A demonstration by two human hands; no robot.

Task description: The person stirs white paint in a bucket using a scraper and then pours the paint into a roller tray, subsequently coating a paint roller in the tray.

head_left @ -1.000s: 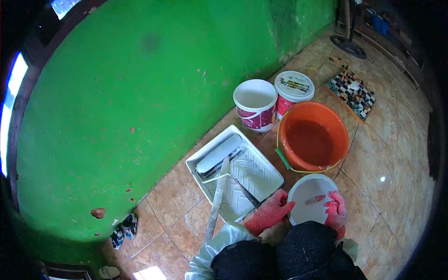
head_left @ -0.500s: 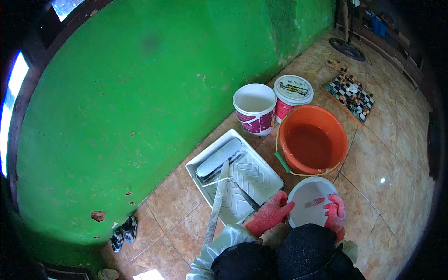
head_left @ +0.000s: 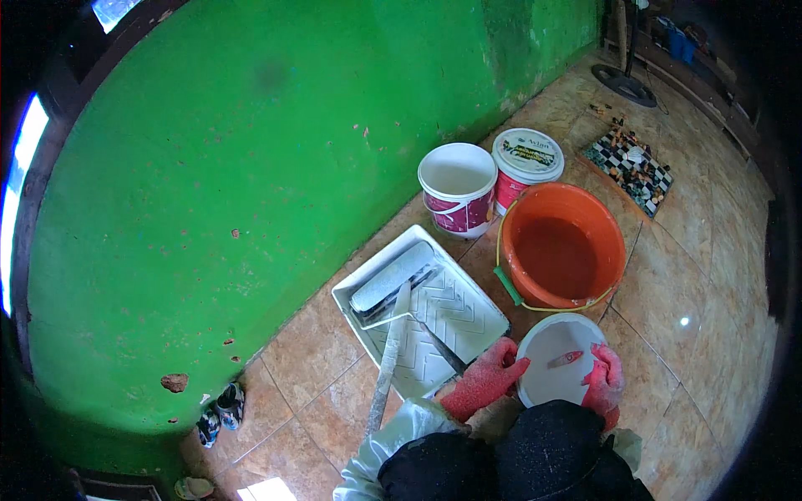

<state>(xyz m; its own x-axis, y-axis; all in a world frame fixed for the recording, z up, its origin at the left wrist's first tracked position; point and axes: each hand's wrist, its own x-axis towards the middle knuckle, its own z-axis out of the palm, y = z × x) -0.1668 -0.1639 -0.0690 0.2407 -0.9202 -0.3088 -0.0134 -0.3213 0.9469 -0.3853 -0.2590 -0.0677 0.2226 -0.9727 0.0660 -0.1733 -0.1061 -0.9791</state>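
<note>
My two hands wear red gloves and hold a round white tub (head_left: 535, 380) between them, low in the view. My left hand (head_left: 489, 382) is at the tub's left rim, its thumb and fingers curled against the edge. On the opposite side my right hand (head_left: 603, 386) grips the rim, fingers reaching over to the inside. In the tub lies a small red-and-white thing (head_left: 565, 359), perhaps a brush; its kind is unclear. Left of my hands rests a white paint tray (head_left: 468, 338), holding a paint roller (head_left: 393, 275) whose long handle sticks out toward me.
An orange bucket (head_left: 614, 267) with some liquid stands just beyond the tub. Behind it are an open white-and-purple pail (head_left: 459, 219) and a lidded pail (head_left: 530, 154). A chessboard (head_left: 626, 167) lies far right. A green wall (head_left: 251, 167) runs along the left; shoes (head_left: 230, 405) sit beside it.
The whole view has shifted very slightly. Both hands stay at the tub, and nothing has been picked up or let go.
</note>
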